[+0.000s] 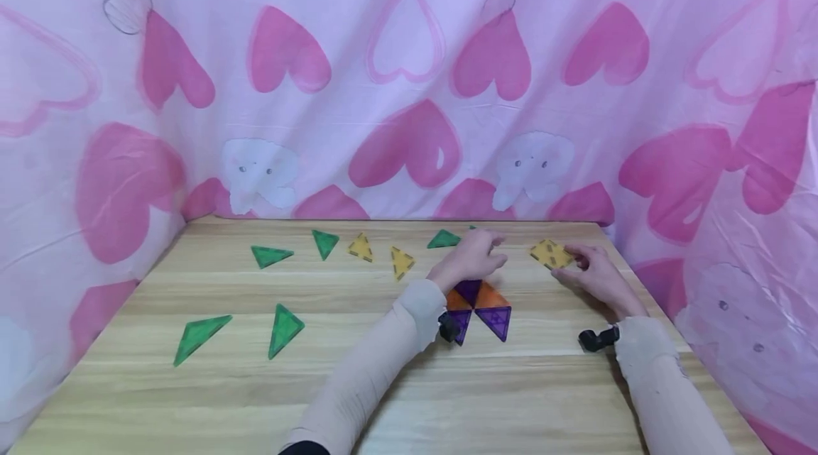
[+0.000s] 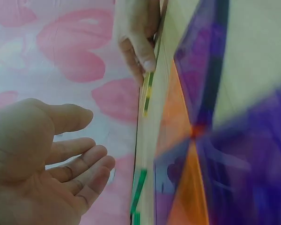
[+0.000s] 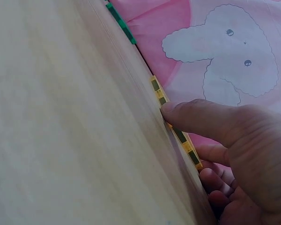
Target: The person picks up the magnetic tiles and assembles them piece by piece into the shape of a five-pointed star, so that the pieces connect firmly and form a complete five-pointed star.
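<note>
Yellow piece (image 1: 551, 254), one, seemingly two triangles edge to edge: at the far right of the table (image 1: 524, 398). We record the right hand (image 1: 597, 274) pinching its right edge between thumb and finger.

Left hand (image 1: 476, 256), one: released, fingers loosely spread, nothing held that we can see; over the far side, beyond the cluster.

Purple-and-orange cluster (image 1: 493, 320), one: triangles meeting at a shared point, partly hidden under the left wrist.

Loose yellow triangles (image 1: 402, 262), two: far, left of the left hand.

Green triangles: two near left (image 1: 201, 338), two far left (image 1: 271, 256), one (image 1: 443, 239) beside the left hand; another edge shows behind that hand.

Hazards, in our judgement: the black wrist camera (image 1: 449, 327), hanging low over the cluster, could drag its triangles apart; an edge-only pinch could let the yellow piece slip or part at its seam.
</note>
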`<action>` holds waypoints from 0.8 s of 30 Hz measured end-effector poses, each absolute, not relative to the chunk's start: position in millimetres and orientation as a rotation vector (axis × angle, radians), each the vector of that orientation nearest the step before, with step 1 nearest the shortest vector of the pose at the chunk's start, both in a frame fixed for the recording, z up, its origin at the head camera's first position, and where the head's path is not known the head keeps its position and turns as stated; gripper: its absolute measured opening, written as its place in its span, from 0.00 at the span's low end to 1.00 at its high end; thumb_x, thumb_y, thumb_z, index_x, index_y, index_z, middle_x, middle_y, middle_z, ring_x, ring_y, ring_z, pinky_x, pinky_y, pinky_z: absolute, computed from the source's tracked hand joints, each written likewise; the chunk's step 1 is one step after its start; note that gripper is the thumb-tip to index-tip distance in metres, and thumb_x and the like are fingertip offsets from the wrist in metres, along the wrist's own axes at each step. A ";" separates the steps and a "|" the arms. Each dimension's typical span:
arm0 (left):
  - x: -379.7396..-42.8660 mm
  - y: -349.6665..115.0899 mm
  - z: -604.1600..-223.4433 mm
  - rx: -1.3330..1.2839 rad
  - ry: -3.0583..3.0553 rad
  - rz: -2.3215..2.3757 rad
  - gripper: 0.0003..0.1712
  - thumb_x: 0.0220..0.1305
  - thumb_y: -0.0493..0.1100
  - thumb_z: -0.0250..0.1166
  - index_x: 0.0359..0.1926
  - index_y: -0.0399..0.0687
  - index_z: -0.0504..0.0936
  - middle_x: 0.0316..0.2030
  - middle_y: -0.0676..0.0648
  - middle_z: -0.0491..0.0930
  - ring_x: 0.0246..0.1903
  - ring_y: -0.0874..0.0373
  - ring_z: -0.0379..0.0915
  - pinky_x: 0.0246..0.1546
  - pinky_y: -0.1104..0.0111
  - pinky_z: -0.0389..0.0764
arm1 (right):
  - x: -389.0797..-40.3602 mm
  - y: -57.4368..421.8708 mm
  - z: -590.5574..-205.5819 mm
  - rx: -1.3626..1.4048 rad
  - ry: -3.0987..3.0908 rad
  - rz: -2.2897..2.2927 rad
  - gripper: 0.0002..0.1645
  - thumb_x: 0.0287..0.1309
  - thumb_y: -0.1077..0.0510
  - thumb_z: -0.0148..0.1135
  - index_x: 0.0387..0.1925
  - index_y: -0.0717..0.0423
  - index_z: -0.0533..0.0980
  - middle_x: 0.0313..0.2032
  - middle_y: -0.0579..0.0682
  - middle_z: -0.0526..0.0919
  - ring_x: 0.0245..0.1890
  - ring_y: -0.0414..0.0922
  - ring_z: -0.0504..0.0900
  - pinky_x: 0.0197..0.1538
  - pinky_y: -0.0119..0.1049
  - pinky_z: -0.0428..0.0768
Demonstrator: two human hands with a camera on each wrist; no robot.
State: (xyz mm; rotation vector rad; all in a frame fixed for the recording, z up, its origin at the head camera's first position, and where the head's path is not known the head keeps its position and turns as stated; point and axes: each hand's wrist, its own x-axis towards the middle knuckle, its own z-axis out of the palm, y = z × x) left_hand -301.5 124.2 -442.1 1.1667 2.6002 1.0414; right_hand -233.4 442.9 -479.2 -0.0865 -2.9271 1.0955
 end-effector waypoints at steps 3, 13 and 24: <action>-301.2 107.5 -440.8 1.113 2.607 1.073 0.28 0.84 0.47 0.66 0.77 0.40 0.79 0.72 0.41 0.81 0.70 0.50 0.79 0.68 0.63 0.82 | -232.9 443.9 -479.6 -0.083 -2.924 1.078 0.58 0.69 0.39 0.78 0.84 0.66 0.62 0.67 0.71 0.65 0.64 0.64 0.69 0.61 0.53 0.69; -301.4 42.3 -448.8 0.943 2.601 1.161 0.32 0.83 0.47 0.67 0.80 0.42 0.74 0.77 0.42 0.75 0.74 0.47 0.75 0.74 0.59 0.78 | -234.4 444.0 -484.4 -0.063 -2.925 1.109 0.58 0.70 0.39 0.77 0.84 0.67 0.61 0.68 0.71 0.64 0.63 0.63 0.67 0.59 0.51 0.69; -310.6 -18.2 -454.8 0.887 2.657 1.102 0.44 0.72 0.45 0.78 0.83 0.42 0.70 0.80 0.40 0.71 0.77 0.43 0.70 0.78 0.50 0.73 | -237.3 444.5 -486.3 -0.042 -2.868 1.148 0.59 0.72 0.39 0.76 0.86 0.64 0.58 0.74 0.75 0.67 0.70 0.69 0.68 0.67 0.63 0.71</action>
